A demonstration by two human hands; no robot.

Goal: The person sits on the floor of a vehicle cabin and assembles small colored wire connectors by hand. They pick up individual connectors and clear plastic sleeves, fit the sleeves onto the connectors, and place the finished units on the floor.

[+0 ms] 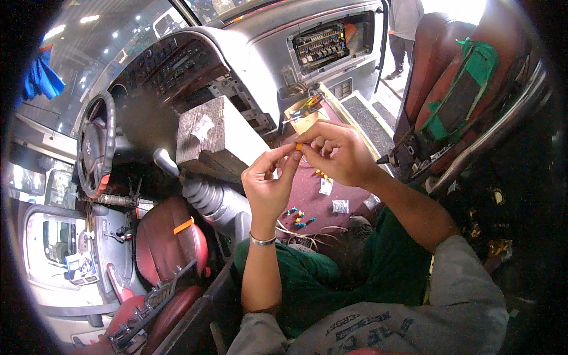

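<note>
A small orange piece (299, 147), too small to name more exactly, is pinched where the fingertips of my two hands meet. My left hand (269, 178) comes from below, with thumb and index finger pressed against it. From the other side, my right hand (338, 152) grips it between thumb and forefinger, its other fingers curled. Below them on the maroon floor (319, 222) lie several small yellow pieces (324, 175) and several teal and yellow ones (300, 218). Clear plastic bags (340, 206) lie close by.
A wooden block (207, 139) carrying another clear bag (202, 128) stands left of my hands, beside the gear lever (167, 161). Beyond are the steering wheel (94, 145), an open fuse panel (322, 46) and a cardboard box (305, 117) with tools. Pale cables (313, 234) lie near my feet.
</note>
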